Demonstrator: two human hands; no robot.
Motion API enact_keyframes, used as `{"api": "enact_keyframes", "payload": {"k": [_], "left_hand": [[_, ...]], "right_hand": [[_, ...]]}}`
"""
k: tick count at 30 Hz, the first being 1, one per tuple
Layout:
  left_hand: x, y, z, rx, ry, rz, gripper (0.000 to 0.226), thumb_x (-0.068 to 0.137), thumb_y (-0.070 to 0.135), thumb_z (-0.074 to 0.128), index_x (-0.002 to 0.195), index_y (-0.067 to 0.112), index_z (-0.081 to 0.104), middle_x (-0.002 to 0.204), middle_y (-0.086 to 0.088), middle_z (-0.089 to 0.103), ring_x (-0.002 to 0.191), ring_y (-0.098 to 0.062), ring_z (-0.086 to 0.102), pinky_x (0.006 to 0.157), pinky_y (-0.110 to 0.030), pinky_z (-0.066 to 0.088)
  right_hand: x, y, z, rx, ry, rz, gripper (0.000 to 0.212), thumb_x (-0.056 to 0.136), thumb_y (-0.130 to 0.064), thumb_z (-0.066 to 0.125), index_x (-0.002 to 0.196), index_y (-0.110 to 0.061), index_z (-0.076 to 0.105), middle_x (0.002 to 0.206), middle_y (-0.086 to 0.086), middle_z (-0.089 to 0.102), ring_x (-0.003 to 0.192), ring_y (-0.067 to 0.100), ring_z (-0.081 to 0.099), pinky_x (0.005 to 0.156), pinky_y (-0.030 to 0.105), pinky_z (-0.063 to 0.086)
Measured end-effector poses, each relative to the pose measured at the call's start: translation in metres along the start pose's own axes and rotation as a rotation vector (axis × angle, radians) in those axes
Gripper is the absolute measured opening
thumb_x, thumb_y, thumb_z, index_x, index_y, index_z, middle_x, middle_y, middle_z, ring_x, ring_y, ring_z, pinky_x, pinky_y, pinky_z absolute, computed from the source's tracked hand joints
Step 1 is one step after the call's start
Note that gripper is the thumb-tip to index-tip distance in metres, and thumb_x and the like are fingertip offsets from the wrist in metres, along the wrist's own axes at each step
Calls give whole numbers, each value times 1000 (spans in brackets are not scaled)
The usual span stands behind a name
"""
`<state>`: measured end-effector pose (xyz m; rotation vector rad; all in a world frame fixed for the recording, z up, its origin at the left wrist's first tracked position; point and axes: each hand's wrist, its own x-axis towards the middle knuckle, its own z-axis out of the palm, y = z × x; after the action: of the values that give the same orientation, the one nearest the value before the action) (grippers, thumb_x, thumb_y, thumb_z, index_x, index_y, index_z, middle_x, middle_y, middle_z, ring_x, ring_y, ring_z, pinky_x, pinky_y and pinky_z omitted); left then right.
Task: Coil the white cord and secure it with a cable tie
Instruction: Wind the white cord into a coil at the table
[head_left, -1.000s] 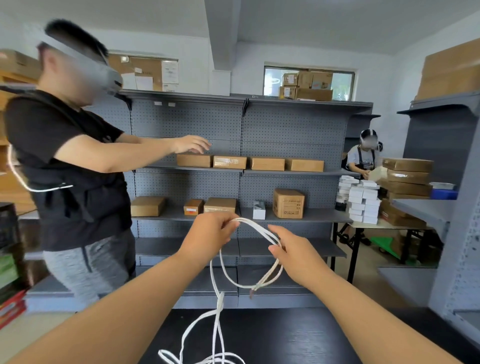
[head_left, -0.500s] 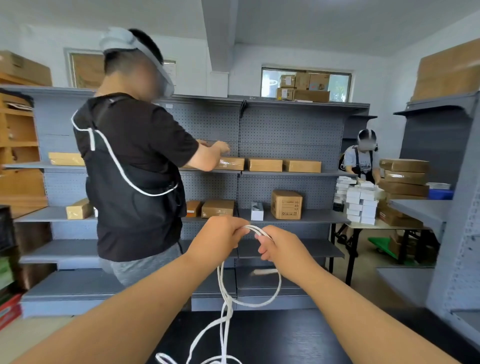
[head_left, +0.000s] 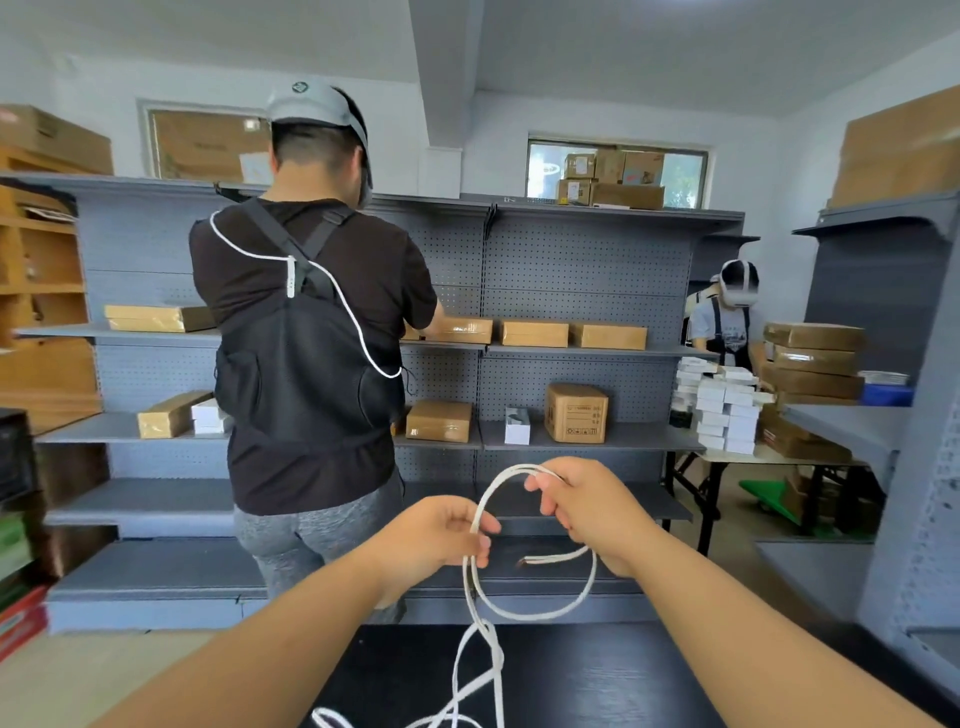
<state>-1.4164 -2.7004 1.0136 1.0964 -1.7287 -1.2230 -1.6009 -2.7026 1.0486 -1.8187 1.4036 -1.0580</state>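
Head view: coiling is in hand, the left grip (head_left: 441, 540) pinching the white cord (head_left: 491, 488) at nine o'clock of a small loop, the right grip (head_left: 587, 512) grasping it at one o'clock. Slack trails onto the dark surface (head_left: 597, 675) at six o'clock; the next move is probably to gather it into another turn.

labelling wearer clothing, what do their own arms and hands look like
The left forearm and right forearm are bare to the frame edge, no sleeves in view. The left hand and right hand wear no gloves; no watch, bracelet or ring shows.
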Motion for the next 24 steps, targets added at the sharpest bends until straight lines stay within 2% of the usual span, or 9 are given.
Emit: {"api": "enact_keyframes", "payload": {"k": [6, 11, 13, 16, 21, 24], "left_hand": [[1, -6, 1, 90, 95, 2, 15, 91, 6, 53, 84, 16, 63, 75, 3, 61, 70, -6, 59, 68, -12, 46], [6, -14, 11, -48, 171, -55, 15, 96, 25, 47, 91, 16, 57, 98, -1, 67, 98, -15, 64, 89, -28, 49], [8, -14, 18, -136, 237, -85, 21, 97, 31, 45, 93, 14, 57, 99, -6, 70, 96, -19, 66, 90, -33, 49], [10, -12, 26, -250, 296, -134, 29, 96, 40, 43, 98, 15, 57, 95, -8, 70, 86, -21, 68, 79, -34, 50], [11, -15, 34, -430, 293, -148, 28, 96, 34, 46, 105, 11, 58, 100, -11, 67, 89, -24, 68, 76, -31, 48], [13, -15, 38, -500, 309, -118, 28, 97, 31, 44, 96, 9, 60, 93, -10, 67, 83, -22, 67, 76, -30, 49]], "right_hand": [[0, 2, -3, 199, -77, 94, 26, 98, -15, 41, 83, -14, 63, 65, 1, 48, 43, 7, 28, 37, 17, 20], [0, 0, -7, 361, -95, 112, 24, 98, -15, 42, 88, -10, 63, 66, 2, 47, 40, 4, 27, 35, 15, 19], [0, -1, -7, 424, -86, 106, 23, 98, -15, 42, 88, -10, 62, 66, 2, 46, 39, 3, 27, 35, 15, 19], [0, -4, -6, 503, -73, 96, 22, 98, -13, 42, 88, -9, 61, 67, 2, 45, 36, 2, 27, 33, 13, 19], [0, -6, -7, 597, -26, 81, 22, 98, -13, 42, 89, -9, 61, 66, 2, 45, 37, 2, 28, 32, 13, 21], [0, -3, -4, 644, -2, 79, 21, 97, -13, 43, 89, -9, 61, 66, 2, 45, 36, 2, 28, 32, 13, 21]]}}
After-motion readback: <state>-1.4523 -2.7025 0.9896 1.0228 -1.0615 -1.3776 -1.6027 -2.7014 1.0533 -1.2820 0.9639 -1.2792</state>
